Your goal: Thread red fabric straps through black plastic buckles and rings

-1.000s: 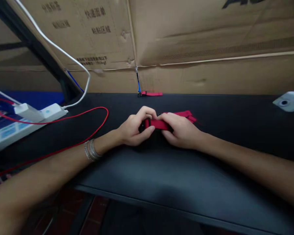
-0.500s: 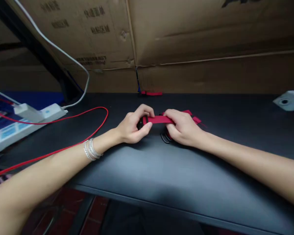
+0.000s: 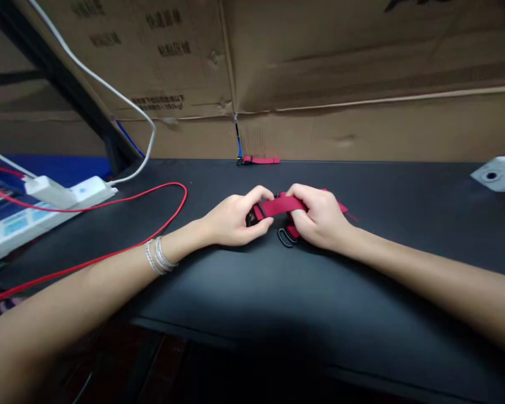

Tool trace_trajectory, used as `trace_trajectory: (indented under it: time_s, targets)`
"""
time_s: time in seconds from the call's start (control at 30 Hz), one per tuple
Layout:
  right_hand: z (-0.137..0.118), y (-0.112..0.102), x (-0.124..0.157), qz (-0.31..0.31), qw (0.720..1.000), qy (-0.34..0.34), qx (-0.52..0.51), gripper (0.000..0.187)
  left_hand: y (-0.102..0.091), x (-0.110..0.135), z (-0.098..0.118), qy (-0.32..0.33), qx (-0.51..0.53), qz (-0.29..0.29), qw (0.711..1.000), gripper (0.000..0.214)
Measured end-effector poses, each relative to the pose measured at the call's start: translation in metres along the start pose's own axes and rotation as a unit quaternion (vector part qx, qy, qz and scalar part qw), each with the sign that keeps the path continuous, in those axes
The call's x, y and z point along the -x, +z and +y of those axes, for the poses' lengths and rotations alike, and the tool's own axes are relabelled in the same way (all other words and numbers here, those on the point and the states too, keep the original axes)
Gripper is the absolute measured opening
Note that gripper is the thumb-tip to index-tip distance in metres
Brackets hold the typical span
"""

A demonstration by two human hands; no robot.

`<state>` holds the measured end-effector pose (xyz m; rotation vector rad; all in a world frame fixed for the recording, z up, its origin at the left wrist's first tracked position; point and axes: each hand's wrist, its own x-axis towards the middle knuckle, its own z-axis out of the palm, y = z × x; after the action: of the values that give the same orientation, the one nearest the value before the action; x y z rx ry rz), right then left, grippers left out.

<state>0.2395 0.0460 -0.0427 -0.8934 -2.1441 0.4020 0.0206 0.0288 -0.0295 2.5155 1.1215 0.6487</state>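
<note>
A red fabric strap [image 3: 279,206] is stretched between my two hands over the middle of the black table [image 3: 362,292]. My left hand [image 3: 234,220] pinches its left end, where a small black buckle sits against my fingers. My right hand [image 3: 320,219] is closed round the strap's right part, and more red strap trails out behind it. A black ring [image 3: 285,237] hangs from the strap just below my right thumb, touching the table. Silver bracelets [image 3: 159,257] circle my left wrist.
A red cable [image 3: 109,224] loops across the table's left side toward a white power strip [image 3: 46,207] with a white charger and cord. Cardboard boxes [image 3: 320,73] wall off the back. Another red strap piece [image 3: 258,160] lies at their foot. A small white device [image 3: 496,174] sits at far right.
The strap has been drawn out longer between my hands, and the black ring has come into view below my right hand. Both hands shifted slightly to the right.
</note>
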Motion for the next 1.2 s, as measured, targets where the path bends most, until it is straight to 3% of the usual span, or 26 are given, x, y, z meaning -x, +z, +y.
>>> trace_trajectory:
  time_s: [0.13, 0.3, 0.57, 1.2]
  targets:
    - [-0.0019, -0.0005, -0.0002, 0.014, 1.000, 0.020, -0.009, 0.009, 0.0000, -0.0007, 0.0011, 0.000, -0.037, -0.046, 0.998, 0.033]
    - [-0.0030, -0.0011, -0.0014, 0.017, 0.999, 0.037, -0.017, 0.011, -0.0012, -0.0011, 0.0006, -0.003, -0.055, -0.063, 0.996, 0.029]
    - [-0.0025, -0.0012, -0.0011, -0.014, 1.000, 0.013, -0.008, 0.006, 0.0012, -0.0010, -0.0054, 0.055, -0.031, -0.016, 0.998, 0.038]
    - [-0.0010, 0.0007, -0.0006, -0.030, 0.999, -0.035, 0.025, 0.004, 0.0007, -0.0017, -0.0052, 0.093, 0.004, 0.021, 0.995, 0.033]
